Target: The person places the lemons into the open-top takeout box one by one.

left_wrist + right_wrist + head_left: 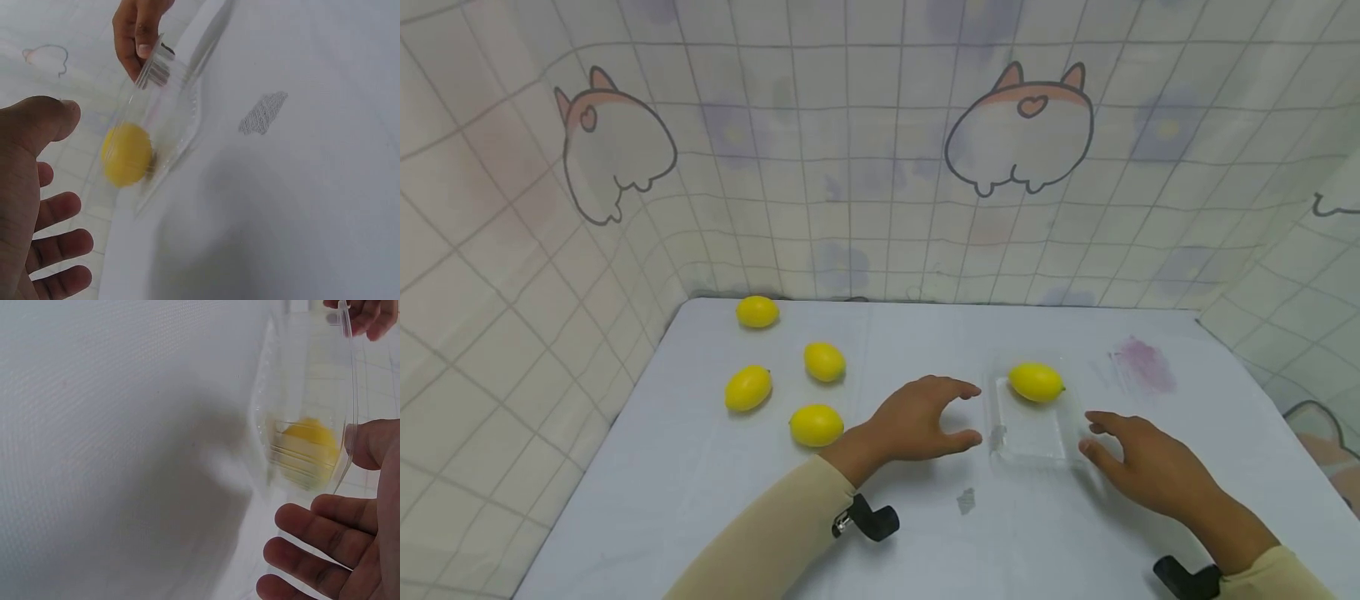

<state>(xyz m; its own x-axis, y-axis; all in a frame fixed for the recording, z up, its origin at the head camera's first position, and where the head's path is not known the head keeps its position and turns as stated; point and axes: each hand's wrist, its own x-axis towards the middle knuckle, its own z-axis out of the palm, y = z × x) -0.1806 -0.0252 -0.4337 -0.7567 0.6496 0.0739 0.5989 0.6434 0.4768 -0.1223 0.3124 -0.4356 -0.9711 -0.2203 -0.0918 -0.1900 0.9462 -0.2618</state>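
A clear plastic container (1033, 460) stands on the white table with one yellow lemon (1036, 382) at its far end. My left hand (917, 421) hovers left of the container, thumb and fingers spread apart with nothing between them. On the other side my right hand (1153, 462) has its fingers extended and its thumb (373, 444) right at the container's rim. Seen from the left wrist, the lemon (127, 155) shows through the transparent wall. Several more lemons lie left of my left hand, the nearest one (817, 426) beside that wrist.
Farther left are three lemons: one at the back edge (757, 312), one in the middle (824, 362) and one at the left (748, 388). A grey patch (966, 501) and a pink stain (1142, 365) mark the tabletop. Grid-patterned curtains (880, 167) enclose the back and sides.
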